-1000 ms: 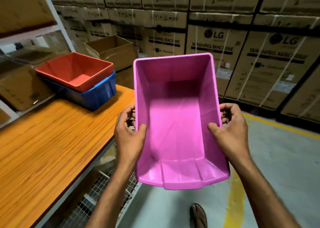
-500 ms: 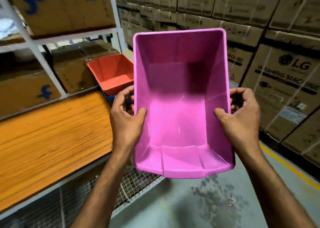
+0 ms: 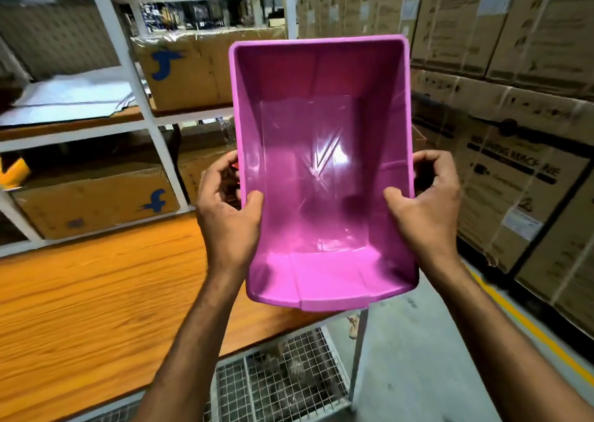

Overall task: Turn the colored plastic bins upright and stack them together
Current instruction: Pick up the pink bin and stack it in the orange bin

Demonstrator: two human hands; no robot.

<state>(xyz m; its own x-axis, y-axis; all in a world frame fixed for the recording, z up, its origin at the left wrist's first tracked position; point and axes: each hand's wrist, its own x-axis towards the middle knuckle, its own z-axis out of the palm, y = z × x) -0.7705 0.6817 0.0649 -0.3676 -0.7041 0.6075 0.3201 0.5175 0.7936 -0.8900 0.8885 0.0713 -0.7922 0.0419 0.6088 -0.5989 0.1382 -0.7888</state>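
Note:
A pink plastic bin (image 3: 321, 171) is held in the air in front of me, open side up and tilted toward me, over the right end of the wooden table (image 3: 96, 309). My left hand (image 3: 228, 216) grips its left rim, thumb inside. On the opposite rim, my right hand (image 3: 424, 209) holds the same way. A sliver of red (image 3: 235, 164) shows just behind my left fingers; the red and blue bins are otherwise hidden behind the pink bin.
A white metal rack (image 3: 141, 100) behind the table holds cardboard boxes (image 3: 93, 200) with blue logos. Stacked washing-machine cartons (image 3: 514, 171) wall the right side. A wire-mesh shelf (image 3: 283, 383) lies under the table. Grey floor with a yellow line (image 3: 530, 331) runs at the right.
My view has swung left toward the rack. The pink bin has moved over the table's end and now covers the red and blue bins. Both hands keep their grip.

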